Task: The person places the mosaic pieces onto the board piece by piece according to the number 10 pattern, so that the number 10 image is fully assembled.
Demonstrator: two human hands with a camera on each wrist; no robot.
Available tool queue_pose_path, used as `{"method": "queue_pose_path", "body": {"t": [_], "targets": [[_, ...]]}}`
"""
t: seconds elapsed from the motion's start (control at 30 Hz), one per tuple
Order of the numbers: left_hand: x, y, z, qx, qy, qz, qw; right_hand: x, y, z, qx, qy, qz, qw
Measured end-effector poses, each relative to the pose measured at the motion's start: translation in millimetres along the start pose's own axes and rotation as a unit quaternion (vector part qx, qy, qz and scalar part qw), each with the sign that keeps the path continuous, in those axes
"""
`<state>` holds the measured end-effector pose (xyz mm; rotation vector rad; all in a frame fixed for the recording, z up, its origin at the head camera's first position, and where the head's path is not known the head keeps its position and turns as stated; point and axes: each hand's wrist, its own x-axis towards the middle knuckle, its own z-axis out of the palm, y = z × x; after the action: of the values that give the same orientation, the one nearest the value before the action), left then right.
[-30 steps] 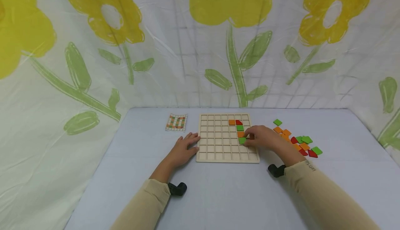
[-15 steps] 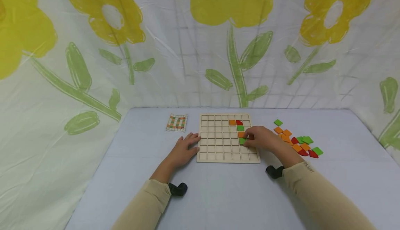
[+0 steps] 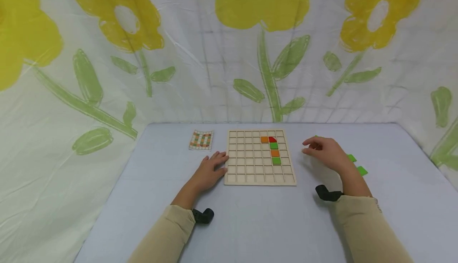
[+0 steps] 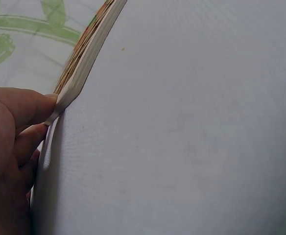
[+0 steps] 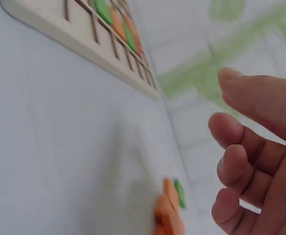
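Observation:
A pale wooden grid board [image 3: 247, 162] lies on the table. In its right part, an orange square tile [image 3: 264, 139] sits beside a red rounded tile [image 3: 272, 139]. Below the red one run a green tile [image 3: 273, 146], an orange tile [image 3: 274, 153] and another green tile [image 3: 276, 161], in one column. My left hand [image 3: 206, 175] rests at the board's left edge, thumb and fingertips touching it, fingers extended. To the right of the board hovers my right hand [image 3: 327, 153], loosely curled and holding nothing; the right wrist view shows thumb and fingers apart.
Loose orange tiles [image 5: 168, 213] lie on the table, mostly hidden by the right hand in the head view; a loose green tile [image 3: 362, 171] shows past the wrist. A small patterned card [image 3: 201, 140] lies left of the board. A flower-print curtain [image 3: 243, 108] hangs behind the table.
My right hand has left the lower green tile on the board and moved right, over the loose tiles. That green tile stays in its cell. The left hand has not moved.

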<state>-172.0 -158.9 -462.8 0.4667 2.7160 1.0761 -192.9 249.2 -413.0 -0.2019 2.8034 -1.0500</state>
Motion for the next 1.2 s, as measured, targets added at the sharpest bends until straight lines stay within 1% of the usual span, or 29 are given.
{"method": "queue_pose_path", "body": {"t": [0.07,0.13,0.3,0.4,0.57,0.77,0.9,1.07,1.2], "targets": [[0.0,-0.8,-0.1,-0.001,0.004,0.0,1.0,-6.9,8,-11,0.01,0.001,0.022,0.9997],[-0.1,-1.8,0.0,-0.002,0.007,0.0,1.0,-13.1,16,-21,0.005,0.001,0.044,0.999],[-1.4,-2.3,-0.4,-0.006,0.007,0.0,1.0,-23.1,37,-37,-0.058,-0.011,0.075,0.9954],[-2.1,-2.3,-0.9,-0.01,0.008,0.002,0.9999,-26.2,48,-41,-0.07,-0.027,0.097,0.9924],[-2.6,-2.9,-1.4,-0.013,0.006,0.003,0.9999,-27.0,58,-40,-0.08,-0.039,0.121,0.9887],[-1.2,-5.5,1.2,-0.016,0.004,0.006,0.9999,-24.0,63,-35,-0.085,-0.035,0.134,0.9868],[-0.2,-5.6,2.3,-0.01,0.003,0.001,0.9999,-22.7,66,-31,-0.097,-0.026,0.131,0.9863],[0.0,-1.5,1.1,-0.009,0.0,-0.005,1.0,-22.2,68,-27,-0.11,-0.019,0.127,0.9856],[0.4,0.0,1.3,-0.008,0.001,-0.006,0.9999,-22.8,67,-25,-0.101,-0.01,0.123,0.9872]]}}
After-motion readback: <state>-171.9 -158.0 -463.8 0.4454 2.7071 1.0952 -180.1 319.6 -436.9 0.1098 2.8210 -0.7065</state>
